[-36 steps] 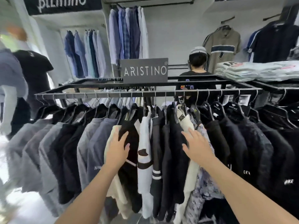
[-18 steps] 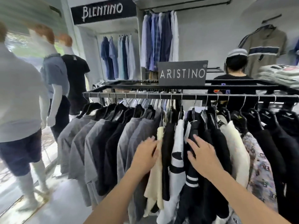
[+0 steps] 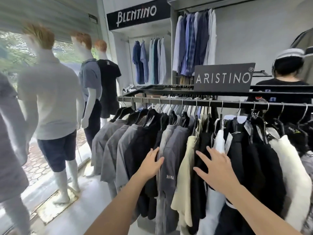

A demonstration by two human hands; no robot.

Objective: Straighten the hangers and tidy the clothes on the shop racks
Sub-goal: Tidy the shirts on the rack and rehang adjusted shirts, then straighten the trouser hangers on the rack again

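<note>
While both hands, left (image 3: 152, 164) and right (image 3: 216, 167), press flat and spread against shirts (image 3: 171, 158) hanging on the rail (image 3: 228, 104), hangers (image 3: 220, 119) look unevenly bunched, so much tidying seems left.

The nearest mannequin (image 3: 10, 150) is cut by the left edge and smeared with blur, so we make out little of it. The rail (image 3: 228, 103) runs out past the right edge. The rack (image 3: 152, 89) hides the person (image 3: 284, 85) behind it from the chest down. Pale slips (image 3: 227, 141) among the clothes (image 3: 172, 158), perhaps price tags, are too small for us to read.
</note>
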